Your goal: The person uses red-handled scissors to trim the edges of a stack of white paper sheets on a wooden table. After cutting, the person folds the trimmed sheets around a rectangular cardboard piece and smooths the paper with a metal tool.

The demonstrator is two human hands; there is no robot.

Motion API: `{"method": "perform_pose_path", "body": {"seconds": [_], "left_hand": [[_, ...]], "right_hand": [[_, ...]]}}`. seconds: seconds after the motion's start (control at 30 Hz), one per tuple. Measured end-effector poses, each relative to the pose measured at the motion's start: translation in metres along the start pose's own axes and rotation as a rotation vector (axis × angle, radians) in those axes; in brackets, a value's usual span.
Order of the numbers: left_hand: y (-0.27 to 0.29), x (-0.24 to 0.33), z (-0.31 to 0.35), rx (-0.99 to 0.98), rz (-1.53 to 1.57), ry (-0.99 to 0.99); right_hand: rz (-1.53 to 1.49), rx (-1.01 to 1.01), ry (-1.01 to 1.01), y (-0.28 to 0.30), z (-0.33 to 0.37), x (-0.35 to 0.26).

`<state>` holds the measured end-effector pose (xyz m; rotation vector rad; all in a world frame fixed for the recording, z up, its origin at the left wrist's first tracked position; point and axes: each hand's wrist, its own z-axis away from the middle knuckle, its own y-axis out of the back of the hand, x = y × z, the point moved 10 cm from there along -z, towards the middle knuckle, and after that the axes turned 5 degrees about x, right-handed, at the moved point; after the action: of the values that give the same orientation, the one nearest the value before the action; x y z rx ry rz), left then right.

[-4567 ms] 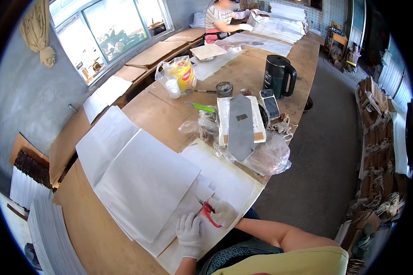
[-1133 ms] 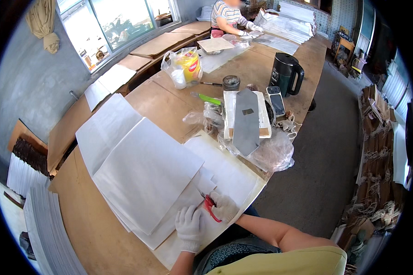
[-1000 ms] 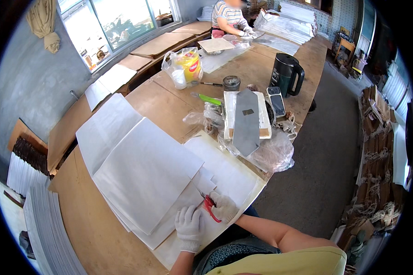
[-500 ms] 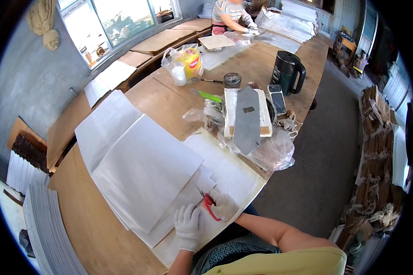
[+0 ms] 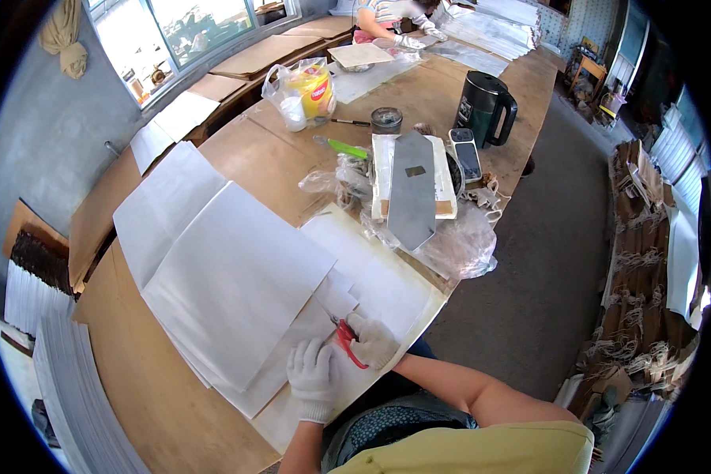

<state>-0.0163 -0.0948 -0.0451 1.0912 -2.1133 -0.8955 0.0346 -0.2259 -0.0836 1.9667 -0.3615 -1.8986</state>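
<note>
- At the near edge of the long wooden table point(image 5: 174, 411), the right hand point(image 5: 371, 341), in a white glove, was closed around a pair of red-handled scissors point(image 5: 345, 340), their blades pointing away from the person over a white paper sheet point(image 5: 387, 284).
- Just left of it, the left hand point(image 5: 312, 378), also gloved, lay flat on the same sheet with fingers spread, pressing the paper down and gripping nothing.
- The scissors sat between the two hands, touching the right one; whether the blades were parted could not be told.
- Left of the hands, a stack of large white sheets point(image 5: 229, 276) lay fanned across the table, reaching toward its left edge.
- Beyond the sheet, near the right edge, a grey metal plate point(image 5: 411, 189) with a pointed end rested on a white block point(image 5: 383, 178), with crumpled clear plastic point(image 5: 458, 245) just beside it.
- Farther along the right edge stood a black electric kettle point(image 5: 482, 107), with a small dark jar point(image 5: 386, 120) and a green-handled tool point(image 5: 341, 147) nearby.
- A clear bag holding a yellow container point(image 5: 304, 91) stood toward the middle of the table.
- At the far end, another person point(image 5: 387, 12) worked with gloved hands over more paper.
</note>
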Motion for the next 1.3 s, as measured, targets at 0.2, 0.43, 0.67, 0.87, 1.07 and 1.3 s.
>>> {"method": "perform_pose_path", "body": {"seconds": [0.2,0.43,0.67,0.87,1.07,1.3], "left_hand": [[-0.005,-0.005,0.006,-0.027,-0.004,0.022],[-0.007,-0.005,0.006,-0.037,-0.003,0.026],[-0.006,-0.004,0.007,-0.040,0.009,0.020],[0.006,-0.002,-0.005,-0.131,0.114,0.080],[0.035,-0.085,-0.045,0.044,0.041,0.235],[0.006,-0.111,-0.058,-0.162,-0.053,0.306]], "right_hand": [[0.046,0.011,0.003,-0.002,-0.001,0.004],[0.058,0.002,0.001,0.000,-0.001,0.001],[0.024,0.014,0.013,0.000,0.000,0.004],[-0.092,0.113,0.043,-0.011,-0.002,0.019],[-0.857,-0.251,-0.520,-0.056,0.012,0.037],[-1.211,-0.509,-0.979,-0.092,0.032,-0.011]]}}
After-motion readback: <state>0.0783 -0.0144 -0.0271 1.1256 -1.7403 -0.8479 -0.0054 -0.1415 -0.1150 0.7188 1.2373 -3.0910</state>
